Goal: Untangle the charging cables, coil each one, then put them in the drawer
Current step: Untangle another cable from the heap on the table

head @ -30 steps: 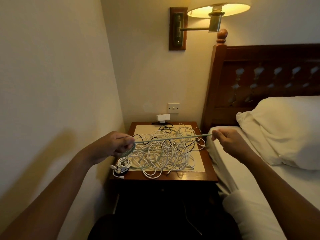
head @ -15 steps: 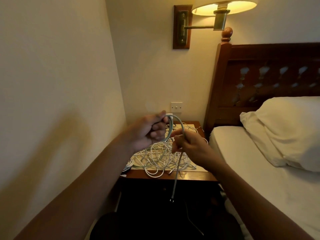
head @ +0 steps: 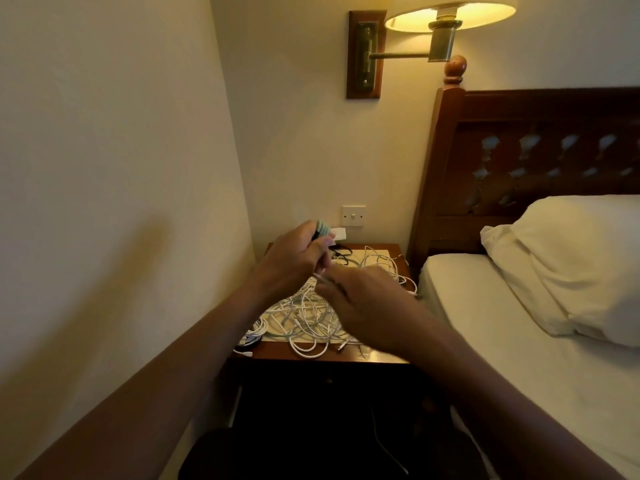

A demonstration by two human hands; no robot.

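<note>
The left hand (head: 294, 261) has its fingers curled tight round a small coil of pale green charging cable (head: 321, 231). The stacked loops stick out of the fist at 12 o'clock. The right hand (head: 367, 303) sits just off the left at 4 o'clock, back to the camera and blurred. I cannot tell whether it pinches the loose tail or only hovers by it. A thin pale strand seems to run between the two hands.

The step in hand looks like closing off this green coil. To do it well, pin the loops flat under the left thumb and feed the tail with light, even tension. Lay each turn the same size as the one beneath, and let the cable roll rather than forcing a twist. Hold both hands clear of the heap below so the tail catches nothing.

Under the hands, a tangle of white charging cables (head: 311, 317) covers the dark wooden bedside table (head: 346, 356) from its centre to 6 o'clock. A small coiled white cable (head: 256, 332) lies at the 8 o'clock corner. A black cable (head: 341, 253) and a white plug adapter (head: 338, 233) sit at 12 o'clock by the wall. The drawer front is lost in shadow.
</note>
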